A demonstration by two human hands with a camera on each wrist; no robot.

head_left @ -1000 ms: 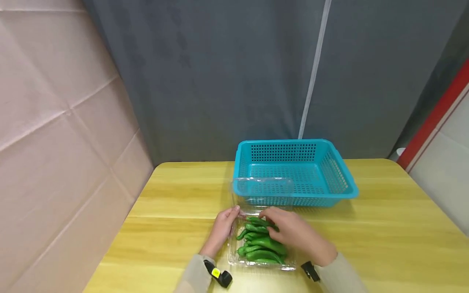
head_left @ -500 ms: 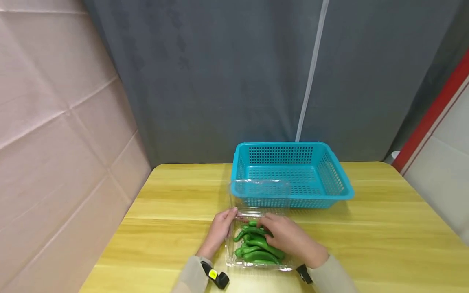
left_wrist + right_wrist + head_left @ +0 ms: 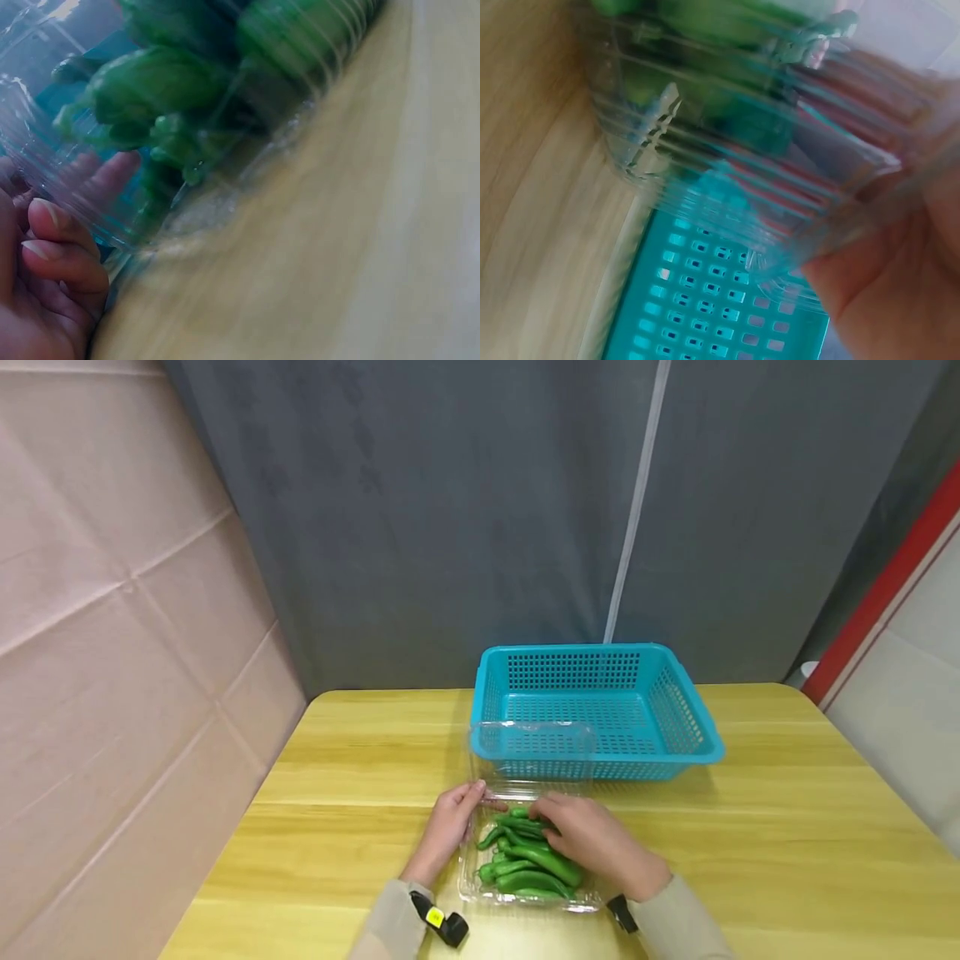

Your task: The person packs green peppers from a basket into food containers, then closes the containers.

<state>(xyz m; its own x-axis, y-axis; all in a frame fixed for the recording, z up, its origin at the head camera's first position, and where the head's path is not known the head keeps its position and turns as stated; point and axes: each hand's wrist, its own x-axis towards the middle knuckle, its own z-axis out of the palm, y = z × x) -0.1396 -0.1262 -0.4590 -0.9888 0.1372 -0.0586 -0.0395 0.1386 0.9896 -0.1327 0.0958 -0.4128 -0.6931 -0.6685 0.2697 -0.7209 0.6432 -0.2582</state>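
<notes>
A clear plastic clamshell box (image 3: pixel 467 878) stands on the table with its lid (image 3: pixel 525 785) up at the back. Several green chili peppers (image 3: pixel 543 862) lie across its base. My left hand (image 3: pixel 447 822) holds the box's left side near the hinge, thumb on the rim; the left wrist view shows some of its fingers through the plastic. The right hand (image 3: pixel 592 837) reaches over the right wall, fingers bent down among the rear peppers. Its fingertips are partly hidden, and I cannot tell whether they pinch a pepper.
A blue perforated basket (image 3: pixel 693 758) stands right behind the box, and the raised lid overlaps its front in the head view. The wooden table (image 3: pixel 360 777) ends at a dark grey curtain (image 3: pixel 450 527). A pale wall covering (image 3: pixel 112 693) runs along the left.
The right hand has shifted slightly left and a pepper under its fingers has come to lie with the others at the back of the box. The left hand keeps its hold.
</notes>
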